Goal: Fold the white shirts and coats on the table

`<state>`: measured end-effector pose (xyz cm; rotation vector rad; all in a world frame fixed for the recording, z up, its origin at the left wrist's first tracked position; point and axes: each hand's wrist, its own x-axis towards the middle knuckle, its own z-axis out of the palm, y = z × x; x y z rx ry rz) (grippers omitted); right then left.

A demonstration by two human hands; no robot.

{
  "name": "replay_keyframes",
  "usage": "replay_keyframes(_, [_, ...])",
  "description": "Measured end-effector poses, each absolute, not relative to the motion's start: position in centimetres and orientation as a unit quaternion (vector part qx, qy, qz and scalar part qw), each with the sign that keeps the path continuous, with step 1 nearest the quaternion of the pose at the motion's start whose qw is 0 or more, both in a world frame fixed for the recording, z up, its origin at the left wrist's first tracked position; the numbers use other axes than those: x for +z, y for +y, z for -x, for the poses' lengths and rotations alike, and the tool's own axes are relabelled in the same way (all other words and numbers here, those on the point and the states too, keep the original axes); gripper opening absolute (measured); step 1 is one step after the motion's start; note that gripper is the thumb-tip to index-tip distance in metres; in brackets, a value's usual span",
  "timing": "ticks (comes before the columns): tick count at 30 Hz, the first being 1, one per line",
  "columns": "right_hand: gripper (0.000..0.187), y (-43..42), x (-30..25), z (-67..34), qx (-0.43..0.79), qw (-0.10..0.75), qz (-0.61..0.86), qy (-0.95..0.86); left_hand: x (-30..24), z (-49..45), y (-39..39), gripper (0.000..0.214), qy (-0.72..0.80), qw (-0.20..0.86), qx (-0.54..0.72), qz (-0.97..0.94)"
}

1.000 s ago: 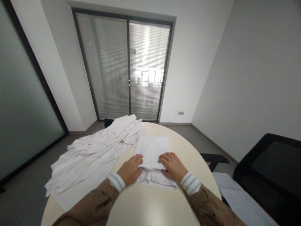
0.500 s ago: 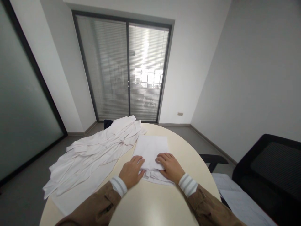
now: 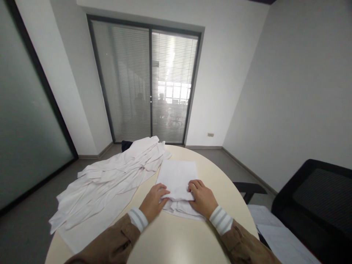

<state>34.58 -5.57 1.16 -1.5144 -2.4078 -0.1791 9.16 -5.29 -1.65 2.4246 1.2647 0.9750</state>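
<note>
A folded white garment (image 3: 178, 176) lies on the round cream table (image 3: 176, 238) in front of me. Its far part is flat and squared, while the near end is rolled or folded over, with a creased loose flap (image 3: 183, 209) showing below. My left hand (image 3: 154, 200) grips the left end of that fold, thumb at the near edge and fingers on top. On the opposite side my right hand (image 3: 202, 196) pinches the right end in the same way, fingers curled over the cloth. Whether it is a shirt or a coat I cannot tell.
A loose heap of white garments (image 3: 110, 183) covers the table's left side and hangs over its edge. A dark item (image 3: 126, 145) shows behind it. To the right stands a black mesh chair (image 3: 316, 198) with white cloth (image 3: 277, 229) on its seat.
My right hand has shifted slightly outward to the right along the fold, its fingers more curled. The left hand's fingers have bent a little more over the cloth. The heap stays put.
</note>
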Motion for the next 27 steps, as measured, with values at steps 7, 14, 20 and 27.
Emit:
replay_keyframes(7, [0.014,-5.3,1.2,-34.2,-0.126,0.085,0.427,-0.891,0.5,-9.8,-6.6,0.02,0.432,-0.031,0.202,-0.878])
replay_keyframes(14, [0.024,-6.1,1.5,-34.2,-0.076,0.11,0.31,-0.941,0.5,-9.8,-6.6,0.007,0.427,-0.091,0.142,-0.888])
replay_keyframes(20, [0.031,-6.1,1.3,-34.3,-0.017,0.113,0.295,-0.949,-0.4,-9.4,-5.8,0.004,0.316,-0.128,0.133,-0.931])
replay_keyframes(27, [0.03,-6.3,1.6,-35.3,0.15,0.197,0.285,-0.926,-0.1,-9.3,-5.9,0.005,0.279,-0.112,0.137,-0.944])
